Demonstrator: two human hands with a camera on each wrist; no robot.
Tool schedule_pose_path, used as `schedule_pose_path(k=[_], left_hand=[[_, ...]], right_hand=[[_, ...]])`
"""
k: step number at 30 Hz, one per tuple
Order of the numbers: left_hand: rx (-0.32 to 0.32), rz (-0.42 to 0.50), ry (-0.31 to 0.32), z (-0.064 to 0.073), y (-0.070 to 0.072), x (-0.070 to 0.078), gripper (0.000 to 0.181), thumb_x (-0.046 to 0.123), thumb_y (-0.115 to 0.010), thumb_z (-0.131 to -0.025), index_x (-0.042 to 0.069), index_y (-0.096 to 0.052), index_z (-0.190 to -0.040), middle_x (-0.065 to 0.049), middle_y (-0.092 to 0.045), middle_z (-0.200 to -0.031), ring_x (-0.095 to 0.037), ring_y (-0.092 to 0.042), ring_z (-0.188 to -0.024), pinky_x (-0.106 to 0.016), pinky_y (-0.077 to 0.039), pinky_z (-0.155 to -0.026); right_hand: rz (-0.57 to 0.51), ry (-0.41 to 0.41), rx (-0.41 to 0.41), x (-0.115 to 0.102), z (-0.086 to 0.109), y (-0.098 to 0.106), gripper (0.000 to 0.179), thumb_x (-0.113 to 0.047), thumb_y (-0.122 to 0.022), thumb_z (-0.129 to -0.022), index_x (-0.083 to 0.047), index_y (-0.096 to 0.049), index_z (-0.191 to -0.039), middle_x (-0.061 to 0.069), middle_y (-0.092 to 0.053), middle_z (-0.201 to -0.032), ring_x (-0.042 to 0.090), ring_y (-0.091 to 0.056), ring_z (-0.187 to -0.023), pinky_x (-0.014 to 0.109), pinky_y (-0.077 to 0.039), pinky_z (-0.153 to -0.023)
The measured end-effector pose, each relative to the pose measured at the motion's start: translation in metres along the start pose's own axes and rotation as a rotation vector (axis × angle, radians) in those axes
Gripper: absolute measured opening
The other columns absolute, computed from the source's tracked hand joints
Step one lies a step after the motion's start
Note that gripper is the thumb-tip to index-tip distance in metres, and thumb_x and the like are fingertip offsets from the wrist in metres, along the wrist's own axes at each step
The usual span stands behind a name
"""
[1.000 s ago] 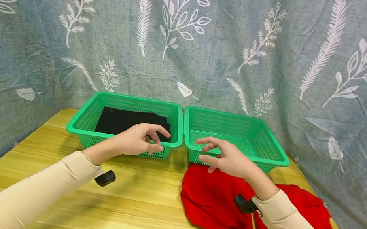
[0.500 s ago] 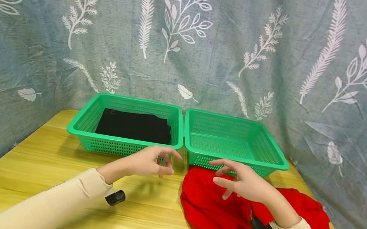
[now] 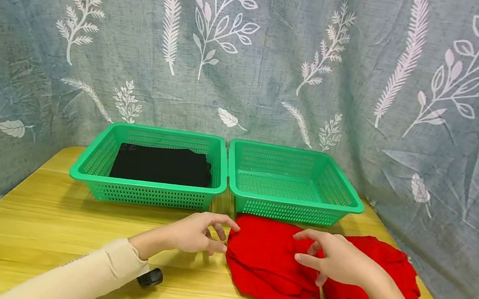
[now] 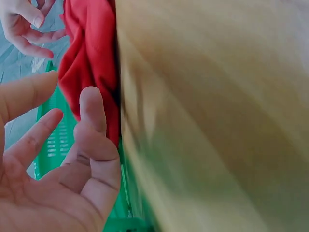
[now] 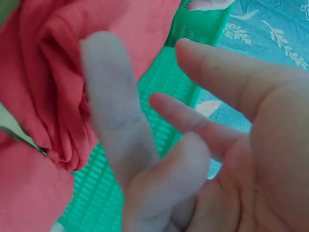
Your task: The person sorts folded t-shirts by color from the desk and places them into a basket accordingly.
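Observation:
A bunched red cloth [image 3: 266,263] lies on the table in front of the right-hand basket. At its left edge my left hand [image 3: 193,233] hovers, fingers loosely bent and thumb apart, holding nothing. My right hand [image 3: 337,259] is over the cloth's right side, its fingers also spread and nothing between them. Partly behind that hand lies a second red cloth [image 3: 389,270], to the right of the first. In the right wrist view, the red cloth [image 5: 53,72] shows beyond the spread fingers [image 5: 111,87]. The left wrist view has the red cloth [image 4: 91,53] just past the fingertips.
Two green plastic baskets stand side by side at the back. A folded black cloth [image 3: 162,164] lies in the left basket [image 3: 152,193]; the right basket [image 3: 291,211] shows its bare slotted floor. Behind them hangs a grey-blue curtain [image 3: 249,88] with white leaf prints. The table [image 3: 43,228] is wooden.
Both hands have come down and back from the baskets toward the red cloth, and shifted right. The view has turned slightly right. The cloths and baskets stay where they were.

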State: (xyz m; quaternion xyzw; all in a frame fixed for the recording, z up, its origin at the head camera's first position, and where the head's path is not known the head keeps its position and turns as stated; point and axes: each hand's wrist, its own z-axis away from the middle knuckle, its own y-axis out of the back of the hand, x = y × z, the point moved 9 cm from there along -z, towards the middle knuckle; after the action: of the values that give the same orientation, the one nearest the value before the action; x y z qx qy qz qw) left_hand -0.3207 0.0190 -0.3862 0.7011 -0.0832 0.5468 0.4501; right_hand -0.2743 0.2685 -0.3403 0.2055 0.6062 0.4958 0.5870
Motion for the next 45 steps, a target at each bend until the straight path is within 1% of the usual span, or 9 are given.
schedule_pose_path(k=[5, 12, 19, 23, 26, 29, 33, 37, 45], left_hand=[[-0.018, -0.016, 0.003, -0.006, -0.011, -0.001, 0.045, 0.012, -0.075, -0.101, 0.015, -0.065, -0.145, -0.015, -0.063, -0.122, -0.025, -0.075, -0.073, -0.025, -0.047, -0.059], [-0.044, -0.022, -0.006, -0.01, -0.02, -0.003, 0.043, 0.014, -0.075, -0.102, 0.015, -0.066, -0.144, -0.012, -0.058, -0.115, -0.026, -0.078, -0.073, -0.025, -0.039, -0.059], [-0.021, -0.022, 0.024, -0.008, -0.016, -0.008, 0.039, 0.013, -0.076, -0.101, 0.015, -0.069, -0.139, -0.013, -0.055, -0.118, -0.022, -0.076, -0.07, -0.025, -0.043, -0.063], [-0.018, -0.028, 0.033, -0.003, -0.013, -0.01, 0.037, 0.013, -0.076, -0.101, 0.014, -0.07, -0.138, -0.014, -0.054, -0.117, -0.022, -0.076, -0.07, -0.026, -0.045, -0.069], [-0.026, -0.027, 0.039, 0.003, -0.01, -0.012, 0.037, 0.015, -0.075, -0.102, 0.014, -0.07, -0.138, -0.014, -0.053, -0.116, -0.022, -0.076, -0.071, -0.028, -0.045, -0.072], [-0.037, -0.023, 0.044, 0.009, -0.007, -0.014, 0.037, 0.016, -0.075, -0.102, 0.015, -0.069, -0.138, -0.014, -0.054, -0.115, -0.022, -0.075, -0.071, -0.028, -0.043, -0.072], [-0.052, -0.018, 0.043, 0.019, -0.002, -0.017, 0.037, 0.016, -0.075, -0.102, 0.014, -0.069, -0.138, -0.015, -0.056, -0.113, -0.022, -0.073, -0.069, -0.026, -0.043, -0.07], [-0.063, -0.01, 0.042, 0.028, 0.003, -0.02, 0.038, 0.016, -0.074, -0.102, 0.012, -0.068, -0.139, -0.013, -0.057, -0.11, -0.022, -0.073, -0.067, -0.025, -0.044, -0.068], [-0.083, 0.025, 0.08, 0.046, 0.01, -0.022, 0.04, 0.016, -0.074, -0.102, 0.013, -0.067, -0.141, -0.012, -0.058, -0.107, -0.025, -0.073, -0.071, -0.026, -0.041, -0.063]], right_hand=[[0.006, -0.012, -0.044, 0.005, 0.003, -0.01, 0.055, -0.035, -0.076, -0.101, -0.01, -0.06, -0.148, 0.003, -0.071, -0.101, 0.02, -0.073, -0.056, 0.045, -0.057, -0.093], [-0.069, 0.016, -0.08, 0.007, -0.002, -0.022, 0.052, -0.034, -0.076, -0.102, -0.01, -0.061, -0.146, 0.006, -0.07, -0.098, 0.023, -0.075, -0.057, 0.028, -0.056, -0.077], [-0.111, 0.026, -0.072, 0.004, -0.004, -0.027, 0.051, -0.032, -0.078, -0.1, -0.01, -0.064, -0.144, 0.017, -0.069, -0.117, 0.024, -0.074, -0.056, 0.029, -0.06, -0.068], [-0.088, 0.049, -0.074, -0.001, -0.005, -0.03, 0.049, -0.035, -0.077, -0.1, -0.014, -0.065, -0.143, 0.017, -0.068, -0.124, 0.021, -0.074, -0.057, 0.041, -0.063, -0.088], [-0.067, 0.085, -0.079, -0.006, -0.005, -0.033, 0.048, -0.038, -0.075, -0.102, -0.015, -0.065, -0.143, 0.015, -0.069, -0.125, 0.017, -0.074, -0.057, 0.057, -0.054, -0.108], [-0.087, 0.111, -0.089, -0.011, -0.006, -0.036, 0.046, -0.038, -0.074, -0.103, -0.015, -0.065, -0.143, 0.016, -0.068, -0.126, 0.016, -0.075, -0.057, 0.066, -0.048, -0.111], [-0.123, 0.113, -0.106, -0.017, -0.008, -0.04, 0.045, -0.037, -0.074, -0.103, -0.016, -0.066, -0.143, 0.017, -0.067, -0.128, 0.019, -0.075, -0.058, 0.048, -0.059, -0.097], [-0.181, 0.105, -0.128, -0.023, -0.01, -0.045, 0.045, -0.034, -0.074, -0.103, -0.015, -0.066, -0.142, 0.018, -0.065, -0.128, 0.024, -0.076, -0.06, 0.03, -0.059, -0.07], [-0.225, 0.117, -0.153, -0.031, -0.015, -0.053, 0.042, -0.033, -0.074, -0.104, -0.016, -0.067, -0.141, 0.015, -0.063, -0.126, 0.028, -0.075, -0.061, 0.03, -0.052, -0.054]])
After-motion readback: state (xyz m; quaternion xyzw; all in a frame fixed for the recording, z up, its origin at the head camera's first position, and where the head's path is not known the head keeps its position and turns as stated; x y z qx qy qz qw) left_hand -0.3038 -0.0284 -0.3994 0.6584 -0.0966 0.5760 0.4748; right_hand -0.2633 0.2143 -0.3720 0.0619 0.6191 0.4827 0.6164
